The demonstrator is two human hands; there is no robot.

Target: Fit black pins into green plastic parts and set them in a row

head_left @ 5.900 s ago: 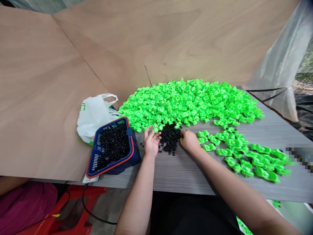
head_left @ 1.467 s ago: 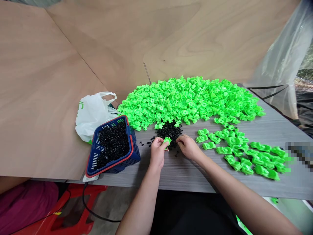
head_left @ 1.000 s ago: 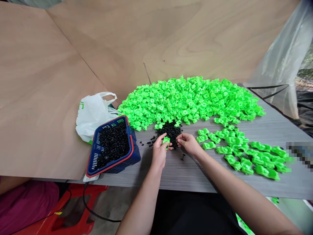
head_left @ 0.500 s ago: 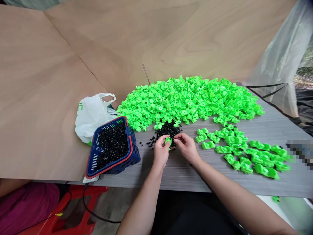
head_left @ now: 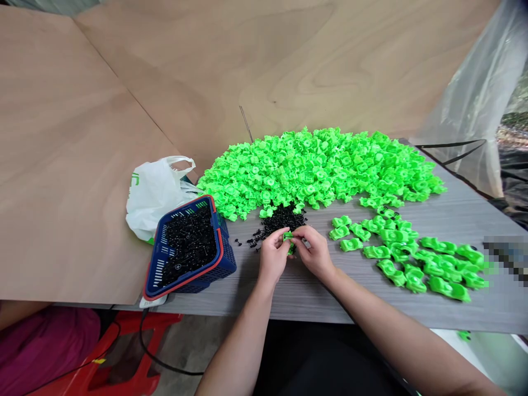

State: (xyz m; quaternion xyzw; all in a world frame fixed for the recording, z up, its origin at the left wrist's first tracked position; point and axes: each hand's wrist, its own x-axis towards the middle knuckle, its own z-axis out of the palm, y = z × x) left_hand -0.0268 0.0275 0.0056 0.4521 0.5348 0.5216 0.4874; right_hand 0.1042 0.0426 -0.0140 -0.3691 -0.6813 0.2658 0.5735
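My left hand (head_left: pixel 273 254) is closed around a small bright green toy car body (head_left: pixel 287 236) at the front of a heap of black wheel axles (head_left: pixel 284 216). Against the same car body, my right hand (head_left: pixel 315 252) has its thumb and fingers pinched together. Whatever sits between those right fingertips is hidden. Part of the car's lower end shows beneath the fingers. Beyond the axles rises a big pile of green car bodies (head_left: pixel 322 165). To the right lie several green toy cars (head_left: pixel 398 236), some with black wheels showing.
A blue basket with a red-edged rim (head_left: pixel 221 250), full of black axles, stands left on the grey table (head_left: pixel 350 302). Behind it is a white plastic bag (head_left: pixel 159 195). Wooden panels close off the back. A person in magenta clothing (head_left: pixel 61 346) sits at lower left near a red stool (head_left: pixel 136 357).
My right hand has moved left, bringing its fingertips onto the green car body. The car body has shifted slightly in my left hand. The piles and basket look the same.
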